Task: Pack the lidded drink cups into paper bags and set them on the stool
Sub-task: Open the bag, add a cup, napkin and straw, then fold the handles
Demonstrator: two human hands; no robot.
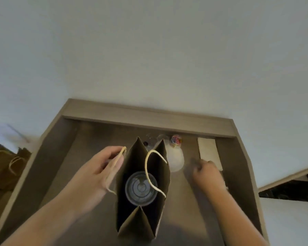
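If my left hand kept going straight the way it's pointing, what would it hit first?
Probably the paper bag: the left hand, gripping its handle, points straight at the bag's left wall, though depth is unclear.

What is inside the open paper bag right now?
One drink cup sits in the paper bag; only its round lid shows from above. The cup's body and the bag's floor are hidden by walls and shadow.

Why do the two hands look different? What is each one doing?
The left hand pinches the paper bag's pale handle; the right hand touches no part of the bag. The left hand is right beside the bag's wall; the right hand is apart, near a white strip, fingers curled and blurred, so I cannot tell if it holds anything. Both are bare, over the counter.
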